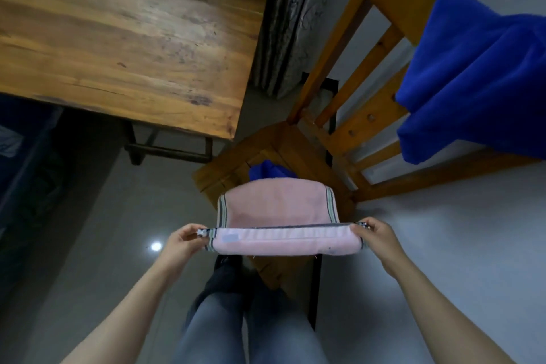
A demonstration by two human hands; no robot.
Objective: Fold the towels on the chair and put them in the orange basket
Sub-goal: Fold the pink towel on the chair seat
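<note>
A pink towel (277, 207) with striped ends hangs stretched in the air in front of me, over the wooden chair (357, 124). My left hand (186, 241) pinches its left corner and my right hand (375, 233) pinches its right corner. The towel's top edge is taut between them and folded over towards me. A blue towel (472, 80) drapes over the chair's backrest at the right. Another bit of blue cloth (267, 170) lies on the seat, mostly hidden behind the pink towel. No orange basket is in view.
A wooden table (124, 32) fills the upper left, its corner close to the chair. A grey curtain (289, 23) hangs behind them. The grey tiled floor (428, 245) shows around my legs, in jeans (251, 319).
</note>
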